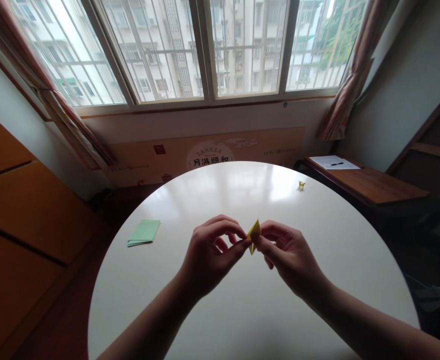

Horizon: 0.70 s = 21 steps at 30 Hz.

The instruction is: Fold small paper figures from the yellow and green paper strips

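Note:
A small piece of folded yellow paper (255,231), shaped like a narrow diamond, is held up over the white table between my two hands. My left hand (214,250) pinches its left edge with thumb and forefinger. On the other side, my right hand (287,252) grips it between thumb and fingers, hiding part of the paper. Its pointed ends stick out above and below the fingertips. Farther back on the right of the table stands a tiny yellow folded paper figure (301,185). To the left lies a small stack of green paper sheets (144,232).
The round white table (220,325) has a glossy top. Beyond its right edge is a brown wooden surface (388,185) with white paper (332,162) and a pen (337,164). An orange-brown cabinet (21,215) stands left; barred windows (205,50) are ahead.

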Each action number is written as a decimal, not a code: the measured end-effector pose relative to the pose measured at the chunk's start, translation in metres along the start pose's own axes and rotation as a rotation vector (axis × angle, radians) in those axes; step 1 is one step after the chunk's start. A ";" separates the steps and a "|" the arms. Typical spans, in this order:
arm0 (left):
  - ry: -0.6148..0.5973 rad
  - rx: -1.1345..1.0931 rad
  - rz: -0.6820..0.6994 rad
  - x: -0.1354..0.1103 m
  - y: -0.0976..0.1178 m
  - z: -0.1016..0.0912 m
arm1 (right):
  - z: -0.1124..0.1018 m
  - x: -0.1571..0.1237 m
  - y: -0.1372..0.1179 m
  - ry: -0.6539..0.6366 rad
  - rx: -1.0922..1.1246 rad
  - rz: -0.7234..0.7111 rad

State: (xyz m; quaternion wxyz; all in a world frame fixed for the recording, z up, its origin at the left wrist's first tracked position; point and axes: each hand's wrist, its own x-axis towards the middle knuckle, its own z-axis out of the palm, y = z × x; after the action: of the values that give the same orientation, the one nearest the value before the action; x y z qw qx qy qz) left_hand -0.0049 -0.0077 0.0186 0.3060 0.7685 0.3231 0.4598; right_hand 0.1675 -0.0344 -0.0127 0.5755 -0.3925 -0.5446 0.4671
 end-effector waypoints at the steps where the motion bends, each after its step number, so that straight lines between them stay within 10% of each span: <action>1: 0.014 0.070 0.074 0.000 -0.001 -0.001 | 0.000 0.000 0.000 0.005 -0.002 0.004; 10: 0.084 0.537 0.462 -0.008 -0.004 -0.003 | 0.000 0.000 0.000 0.033 -0.010 -0.008; 21: 0.011 -0.263 -0.232 -0.002 -0.007 0.006 | -0.002 0.001 0.006 -0.036 0.064 0.071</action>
State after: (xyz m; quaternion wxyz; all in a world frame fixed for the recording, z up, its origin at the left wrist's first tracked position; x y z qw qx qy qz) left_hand -0.0012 -0.0060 0.0100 0.4532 0.6769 0.3483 0.4637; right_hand 0.1689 -0.0320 -0.0189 0.5611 -0.3845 -0.5252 0.5114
